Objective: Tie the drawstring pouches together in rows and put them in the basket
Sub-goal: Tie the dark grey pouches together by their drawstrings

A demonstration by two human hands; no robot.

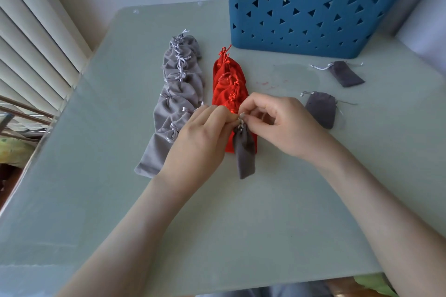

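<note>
**Dark grey pouch at fingertips: cord work in hand**

Obs: the dark grey pouch sits between your two hands. Neck is at the fingertips, long axis runs from there roughly straight toward you. It overlaps the near end of the red row; can't tell if it rests on it or hangs just above.

L: left hand has fingers curled, tips pinching the cords at the pouch neck.
R: right hand is also curled, thumb + forefinger pinching the same cords from the right. Neither hand is slack.

Layout: light grey row lies left of the red row, both running near-to-far on the table. Two more pouches lie to the right. The nearer loose pouch is just beside your right hand. The farther loose pouch is well apart, close to the basket at far right.

Judgement: step looks like knotting. Next to join is prob. the nearer loose pouch, and your right hand is the closer one, w/ a short reach right. Both rows are on the table, not yet in the basket.
</note>
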